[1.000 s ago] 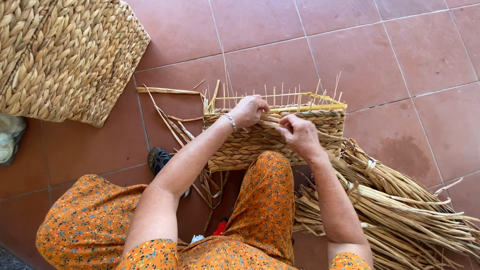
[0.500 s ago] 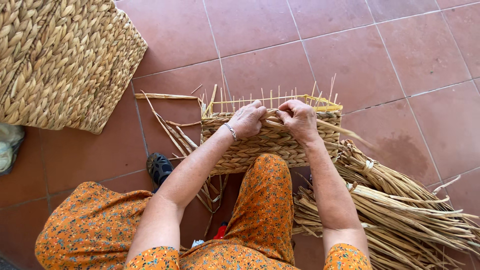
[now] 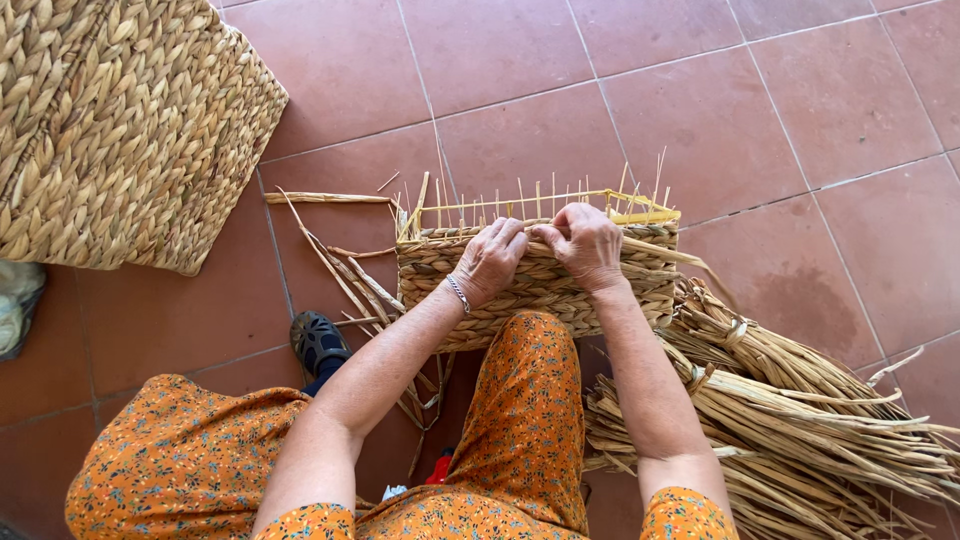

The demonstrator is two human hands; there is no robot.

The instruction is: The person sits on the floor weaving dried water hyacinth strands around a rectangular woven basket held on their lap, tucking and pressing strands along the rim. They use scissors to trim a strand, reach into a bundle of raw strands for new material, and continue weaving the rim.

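A half-woven straw basket [image 3: 540, 285] rests against my knee on the red tile floor, thin yellow stakes sticking up from its top edge. My left hand [image 3: 490, 258] and my right hand [image 3: 585, 245] meet at the middle of that top edge, fingers pinching a braided straw strand [image 3: 680, 257] that trails off to the right. A bracelet sits on my left wrist.
A large finished woven mat [image 3: 120, 120] lies at the upper left. A big bundle of loose straw [image 3: 800, 410] lies at my right. Scattered straw strips [image 3: 340, 265] lie left of the basket, near my dark shoe [image 3: 318, 340]. A red-handled tool [image 3: 440, 468] shows between my legs.
My right hand has moved left along the basket's top edge until it meets my left hand. The view has shifted slightly.
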